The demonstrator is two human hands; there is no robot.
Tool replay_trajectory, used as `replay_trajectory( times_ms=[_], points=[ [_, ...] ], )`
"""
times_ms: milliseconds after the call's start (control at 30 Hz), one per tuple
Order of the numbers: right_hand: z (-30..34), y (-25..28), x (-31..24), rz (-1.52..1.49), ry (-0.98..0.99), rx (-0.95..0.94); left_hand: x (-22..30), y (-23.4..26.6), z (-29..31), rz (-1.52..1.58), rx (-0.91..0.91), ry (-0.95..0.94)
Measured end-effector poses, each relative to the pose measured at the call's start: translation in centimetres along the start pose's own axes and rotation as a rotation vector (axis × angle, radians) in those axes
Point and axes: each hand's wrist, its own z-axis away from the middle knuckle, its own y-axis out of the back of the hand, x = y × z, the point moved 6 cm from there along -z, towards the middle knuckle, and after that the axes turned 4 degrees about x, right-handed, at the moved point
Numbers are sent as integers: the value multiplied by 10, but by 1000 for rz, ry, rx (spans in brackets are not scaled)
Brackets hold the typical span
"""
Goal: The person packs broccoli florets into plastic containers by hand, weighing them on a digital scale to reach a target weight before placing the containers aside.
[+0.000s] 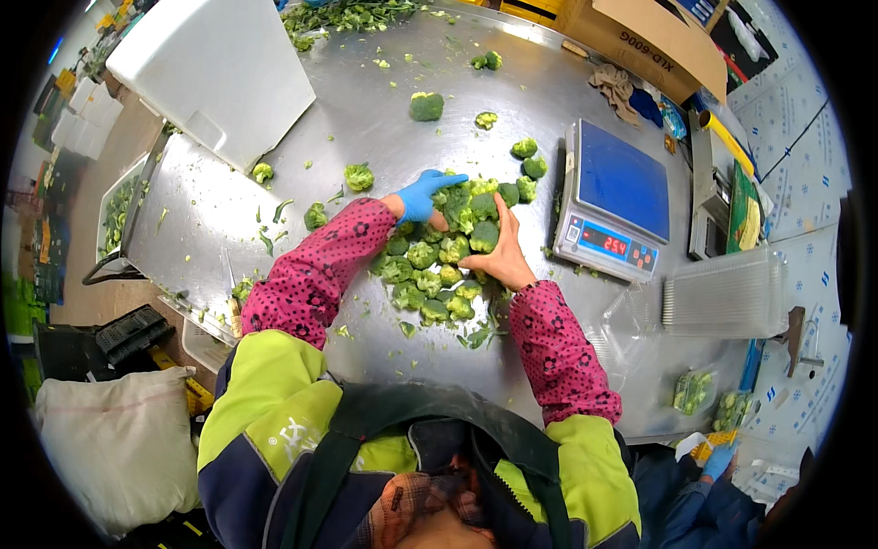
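A heap of green broccoli florets (pixel 424 282) lies on the metal table in front of me. My left hand (pixel 422 197), in a blue glove with a bare thumb showing, reaches across the upper left of the heap with its fingers stretched out over the florets. On the heap's right side my right hand (pixel 508 252), ungloved, has thumb and fingers spread around a floret (pixel 484 237), touching the pile. Whether either hand lifts any floret cannot be made out. Pink patterned sleeves cover both forearms.
A digital scale (pixel 624 183) with a blue plate stands to the right, beside stacked clear plastic trays (pixel 722 297). A white foam box (pixel 219 78) stands at the far left, a cardboard box (pixel 640 46) at the far right. Loose florets and leaf scraps dot the table (pixel 366 146). Another person's gloved hand (pixel 720 460) shows lower right.
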Motion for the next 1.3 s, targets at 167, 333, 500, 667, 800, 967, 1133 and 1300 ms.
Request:
replay_trajectory(
  times_ms=[167, 333, 500, 667, 800, 967, 1133, 1300],
  points=[
    [15, -2, -7, -245, -84, 77, 19, -9, 28, 284, 23, -28],
    [26, -6, 3, -247, -100, 126, 38, -20, 38, -4, 66, 190],
    [46, 2, 16, -300, -140, 255, 53, -42, 24, 355, -96, 138],
    [91, 33, 22, -467, -104, 275, 93, -75, 36, 271, -25, 84],
    [155, 102, -19, -329, 8, 365, 186, -98, 56, 225, 1, -156],
    [257, 170, -18, -229, 54, 514, 279, -176, 75, 382, -56, -493],
    [330, 196, 36, 261, 67, 542, 296, -266, 79, -54, -97, -553],
    [369, 213, 35, 545, -124, 406, 280, -293, 79, -143, -193, -472]
  ],
)
